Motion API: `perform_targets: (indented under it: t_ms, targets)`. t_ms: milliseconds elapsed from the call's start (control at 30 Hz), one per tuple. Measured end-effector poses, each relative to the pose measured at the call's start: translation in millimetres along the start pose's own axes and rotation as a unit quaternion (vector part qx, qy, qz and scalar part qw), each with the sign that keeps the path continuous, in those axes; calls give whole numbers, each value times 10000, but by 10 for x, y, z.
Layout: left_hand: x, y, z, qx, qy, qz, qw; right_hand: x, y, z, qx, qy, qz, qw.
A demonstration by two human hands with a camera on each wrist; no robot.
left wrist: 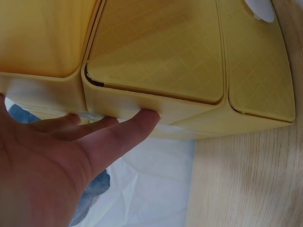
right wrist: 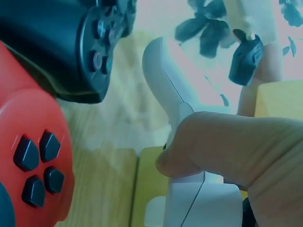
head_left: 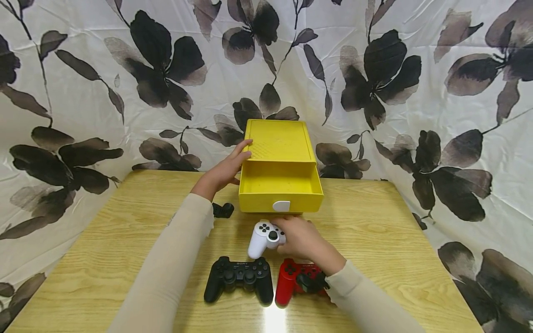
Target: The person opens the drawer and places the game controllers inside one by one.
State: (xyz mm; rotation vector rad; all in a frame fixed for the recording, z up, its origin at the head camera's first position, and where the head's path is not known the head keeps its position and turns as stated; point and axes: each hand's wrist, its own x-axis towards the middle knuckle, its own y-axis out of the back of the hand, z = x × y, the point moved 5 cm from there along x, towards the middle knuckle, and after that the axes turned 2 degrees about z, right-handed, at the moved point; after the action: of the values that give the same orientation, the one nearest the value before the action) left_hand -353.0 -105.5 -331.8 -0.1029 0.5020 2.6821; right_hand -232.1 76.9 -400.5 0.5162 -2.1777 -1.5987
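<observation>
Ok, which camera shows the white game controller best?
The head view: the whole white plastic game controller shows, gripped by the right hand. The right wrist view shows only a blurred part; the left wrist view shows none.

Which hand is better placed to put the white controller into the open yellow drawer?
Probably the right hand: it already grips the white controller just in front of the open drawer. The left hand rests on the yellow box's side, steadying it.

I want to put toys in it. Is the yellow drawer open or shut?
Open. The yellow drawer is pulled out of its yellow box toward the person, and its inside shows empty.
</observation>
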Motion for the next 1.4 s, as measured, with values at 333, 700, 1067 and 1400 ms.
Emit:
perform_targets:
  t_ms: [333,700,1067,1400]
  targets:
    - [244,60,-258,2,-94,192,9998,-105,135,-98,-133,162,5,9998]
    - [267,61,-276,21,-92,199,9998,-202,276,-165,-179,253,-9,9995]
    - [264,62,-261,37,-109,191,9998,-299,459,-251,-224,403,177,9988]
    - [262,73,-267,44,-105,143,9998,-364,659,-308,-145,513,260,9982]
